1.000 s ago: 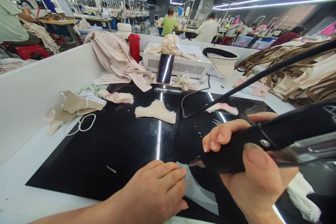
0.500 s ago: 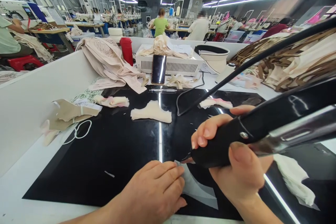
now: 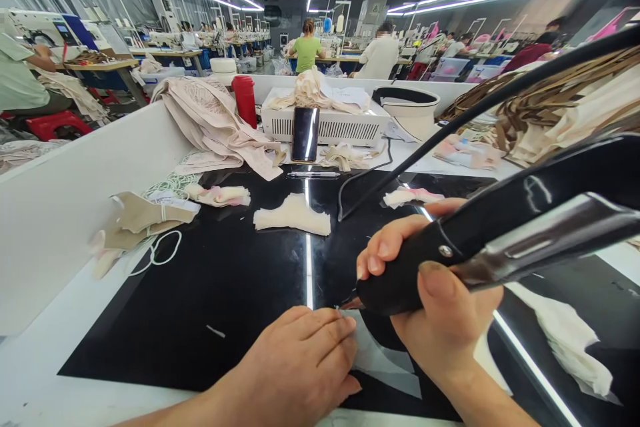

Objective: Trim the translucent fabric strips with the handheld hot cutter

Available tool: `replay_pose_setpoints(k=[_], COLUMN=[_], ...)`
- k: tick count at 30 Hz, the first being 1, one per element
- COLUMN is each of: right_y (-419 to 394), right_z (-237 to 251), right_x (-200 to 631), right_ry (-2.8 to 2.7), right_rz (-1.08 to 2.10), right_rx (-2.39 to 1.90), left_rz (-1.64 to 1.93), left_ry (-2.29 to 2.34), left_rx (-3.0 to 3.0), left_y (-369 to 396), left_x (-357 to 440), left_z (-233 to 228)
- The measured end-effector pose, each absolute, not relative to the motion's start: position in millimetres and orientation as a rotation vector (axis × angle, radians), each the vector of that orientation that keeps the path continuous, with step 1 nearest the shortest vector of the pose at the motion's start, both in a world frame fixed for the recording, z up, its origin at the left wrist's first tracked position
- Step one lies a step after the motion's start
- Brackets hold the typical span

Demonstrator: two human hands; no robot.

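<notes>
the left hand [image 3: 300, 363] lies flat, fingers spread and not gripping, and it presses down on a thin pale see-through piece of cloth [image 3: 380, 360] on the shiny black work mat [image 3: 210, 293]. the right hand [image 3: 440, 320] is closed tight around the black handle of a long black and silver corded cutting tool [image 3: 500, 233]. the tool's small tip sits right at the top edge of the pale cloth, just beside the left fingertips [image 3: 345, 330]; i cannot tell if the tip touches the cloth.

the step looks like trimming or sealing the edge of the cloth while the other hand keeps it from sliding. i think the next move needs a slow, steady pull along the edge, with the flat hand kept firm and its fingers away from the tip.

farther back on the mat lie a cream stack of cut cloth pieces [image 3: 293, 215] and a clear pen [image 3: 313, 174]. a dark phone [image 3: 305, 134] leans on a white box with slots [image 3: 330, 123], near a red bottle [image 3: 245, 100]. a big heap of tan and cream cloth strips [image 3: 560, 113] is on the right
</notes>
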State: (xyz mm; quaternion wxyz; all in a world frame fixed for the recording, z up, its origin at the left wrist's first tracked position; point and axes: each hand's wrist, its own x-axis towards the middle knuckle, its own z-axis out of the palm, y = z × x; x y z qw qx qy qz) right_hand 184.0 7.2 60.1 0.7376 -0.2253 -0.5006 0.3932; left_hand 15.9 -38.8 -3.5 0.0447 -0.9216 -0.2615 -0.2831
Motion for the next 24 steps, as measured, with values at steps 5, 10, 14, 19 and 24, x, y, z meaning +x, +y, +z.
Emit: replay_pose_setpoints(k=[5, 10, 14, 19, 24], right_y=[8, 3, -11, -36, -52], right_z=[61, 71, 76, 77, 78], right_x=[185, 198, 208, 220, 231], right_ry=[-1.093, -1.073, -1.048, -1.032, -1.024], right_rz=[0.878, 0.833, 0.852, 0.919, 0.910], right_rx=[-0.522, -0.563, -0.594, -0.619, -0.659], left_rz=[-0.873, -0.833, -0.835, -0.797, -0.794], left_ry=[-0.803, -0.796, -0.801, -0.789, -0.757], left_rx=[-2.819, -2.912, -2.945, -2.969, -2.969], left_y=[-38, -37, -36, -34, -32], left_x=[15, 14, 14, 11, 8], left_z=[-6, -1, 4, 6, 6])
